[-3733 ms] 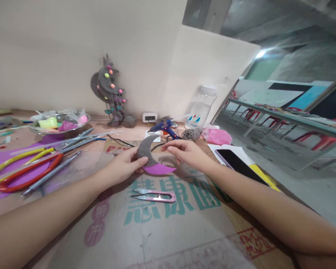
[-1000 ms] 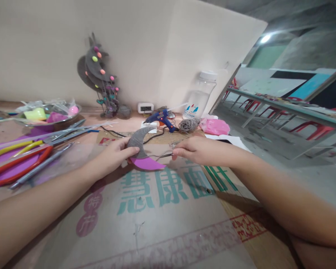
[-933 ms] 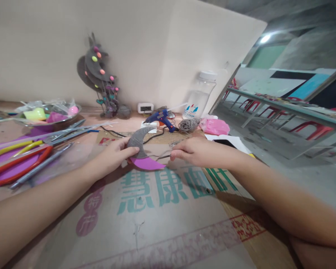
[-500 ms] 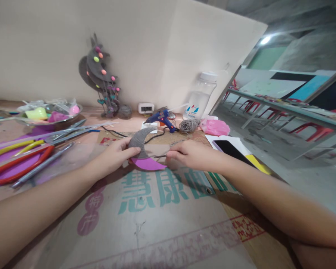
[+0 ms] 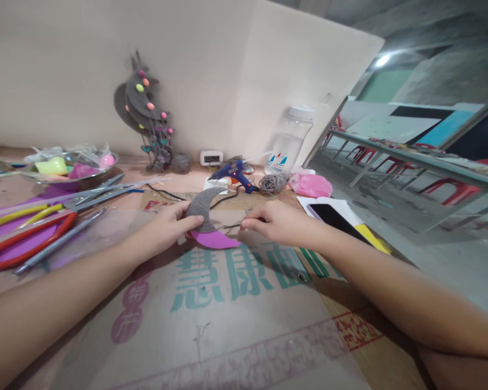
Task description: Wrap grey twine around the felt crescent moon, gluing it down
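My left hand [image 5: 179, 221] pinches a crescent moon cutout [image 5: 203, 208] by its left side. Grey yarn is wound around the crescent's upper part, while the lower tip shows bare purple [image 5: 217, 239]. From the crescent's inner edge a strand of grey yarn [image 5: 231, 225] stretches to my right hand [image 5: 264, 221], whose fingers are closed on it. Behind the crescent lies a blue glue gun [image 5: 236, 172] with its black cord. A ball of grey yarn [image 5: 272, 183] rests to the right of the glue gun.
Scissors with red and yellow handles [image 5: 28, 238] lie at left, near a metal bowl [image 5: 71, 177] of craft pieces. A decorated moon ornament [image 5: 144, 108] leans on the backboard. A water bottle [image 5: 290, 141], pink plastic bag [image 5: 311, 184] and phone [image 5: 339, 223] stand or lie at right.
The view has shifted slightly. My hands keep nearly the same pose, with the crescent in my left and the yarn strand in my right.
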A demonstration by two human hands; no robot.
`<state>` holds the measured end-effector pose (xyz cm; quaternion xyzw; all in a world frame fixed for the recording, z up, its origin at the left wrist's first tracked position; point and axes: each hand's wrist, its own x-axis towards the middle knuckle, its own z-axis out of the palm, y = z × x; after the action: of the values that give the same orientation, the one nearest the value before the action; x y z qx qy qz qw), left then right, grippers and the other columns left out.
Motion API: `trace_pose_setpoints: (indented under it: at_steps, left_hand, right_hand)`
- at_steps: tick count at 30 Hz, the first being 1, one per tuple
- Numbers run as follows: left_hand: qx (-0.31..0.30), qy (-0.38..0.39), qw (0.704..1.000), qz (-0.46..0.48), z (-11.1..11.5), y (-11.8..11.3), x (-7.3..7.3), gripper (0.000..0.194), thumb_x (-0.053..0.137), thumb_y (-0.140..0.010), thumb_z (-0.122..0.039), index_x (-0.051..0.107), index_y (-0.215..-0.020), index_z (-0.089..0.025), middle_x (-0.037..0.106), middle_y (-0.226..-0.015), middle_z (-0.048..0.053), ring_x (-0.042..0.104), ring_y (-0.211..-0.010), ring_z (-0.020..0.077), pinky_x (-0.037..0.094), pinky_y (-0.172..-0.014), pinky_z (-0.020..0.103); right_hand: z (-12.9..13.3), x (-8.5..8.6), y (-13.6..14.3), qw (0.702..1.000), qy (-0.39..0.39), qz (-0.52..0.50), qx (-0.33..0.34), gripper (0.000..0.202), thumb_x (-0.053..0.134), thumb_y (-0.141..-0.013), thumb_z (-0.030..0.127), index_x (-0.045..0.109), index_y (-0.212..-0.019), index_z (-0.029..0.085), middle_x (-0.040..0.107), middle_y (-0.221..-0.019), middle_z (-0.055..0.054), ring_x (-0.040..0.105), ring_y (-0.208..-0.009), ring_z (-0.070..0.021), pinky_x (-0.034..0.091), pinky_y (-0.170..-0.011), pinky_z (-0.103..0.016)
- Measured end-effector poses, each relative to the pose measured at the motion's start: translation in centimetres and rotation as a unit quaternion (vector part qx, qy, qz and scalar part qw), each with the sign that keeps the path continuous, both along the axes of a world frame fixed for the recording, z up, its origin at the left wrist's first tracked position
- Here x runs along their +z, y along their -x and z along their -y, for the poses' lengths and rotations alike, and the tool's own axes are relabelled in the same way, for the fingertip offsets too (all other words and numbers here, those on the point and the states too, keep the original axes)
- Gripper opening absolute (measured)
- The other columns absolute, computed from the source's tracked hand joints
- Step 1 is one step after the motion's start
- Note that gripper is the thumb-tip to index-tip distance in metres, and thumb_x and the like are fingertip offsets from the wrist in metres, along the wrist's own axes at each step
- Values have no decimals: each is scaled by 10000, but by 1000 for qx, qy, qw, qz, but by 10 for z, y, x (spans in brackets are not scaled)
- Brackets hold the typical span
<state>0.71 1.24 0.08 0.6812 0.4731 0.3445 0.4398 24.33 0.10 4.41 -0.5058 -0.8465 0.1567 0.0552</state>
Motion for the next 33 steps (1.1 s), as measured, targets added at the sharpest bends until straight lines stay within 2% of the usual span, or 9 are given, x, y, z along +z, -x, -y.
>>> trace_pose_setpoints:
  at_steps: [7,11,14,19,21,24,28,30,33]
  left_hand:
    - [-3,-8,1000,1,0,0,0,182,586,-719,-292,669,-851,-199,697,-836,-5,623,-781,185,484,-707,265]
    - [-2,-14,1000,-2,-1,0,0,183,584,-719,-288,672,-854,-202,697,-847,-5,621,-802,190,482,-713,266]
    - [-5,-7,1000,-1,-1,0,0,173,581,-722,-284,665,-844,-196,694,-839,-4,618,-780,184,478,-696,261]
    - [-6,10,1000,14,1,0,1,210,584,-724,-297,656,-890,-190,694,-849,6,617,-782,187,472,-698,268]
    - [-3,16,999,29,2,0,1,226,594,-721,-302,655,-908,-191,695,-870,7,617,-798,184,471,-711,265]
    - [2,45,997,58,0,1,-3,260,594,-729,-341,641,-934,-188,681,-837,9,608,-717,165,458,-628,249]
    - [20,51,994,92,-5,3,-10,250,577,-748,-362,611,-904,-169,623,-729,-3,546,-581,128,405,-537,229]
    - [29,36,993,104,-8,3,-12,237,575,-748,-364,603,-872,-164,600,-706,-12,528,-568,121,394,-536,230]
    - [20,22,994,107,-8,3,-10,224,572,-746,-357,597,-847,-159,593,-717,-9,548,-624,139,411,-578,243]
  right_hand:
    - [-2,-3,0,1000,-4,-16,12,313,464,-863,349,731,-858,186,691,-734,-16,550,-622,-135,327,-563,-251]
    - [-1,-3,-1,999,-13,15,39,251,500,-835,303,726,-846,193,704,-771,-25,564,-649,-136,332,-578,-248]
    - [1,3,-3,997,-1,52,52,224,529,-814,298,723,-869,201,709,-792,-26,574,-672,-139,326,-576,-245]
    - [-2,20,-13,996,8,80,39,270,485,-851,341,713,-884,200,692,-746,-19,542,-594,-124,324,-534,-243]
    - [-4,25,-19,994,28,88,56,266,489,-856,342,710,-906,203,695,-776,-19,557,-619,-127,350,-553,-239]
    - [-3,30,-23,988,63,95,104,242,537,-844,343,698,-974,216,701,-844,-18,591,-693,-136,387,-604,-235]
    - [14,28,-10,978,126,52,160,262,582,-834,373,665,-1035,227,692,-912,-14,613,-768,-136,418,-640,-219]
    - [26,21,3,983,86,17,163,269,583,-837,396,649,-1048,242,678,-913,-13,608,-774,-139,425,-659,-228]
    - [35,7,19,986,-68,-23,153,237,561,-856,399,662,-927,196,635,-950,-59,582,-838,-162,427,-746,-276]
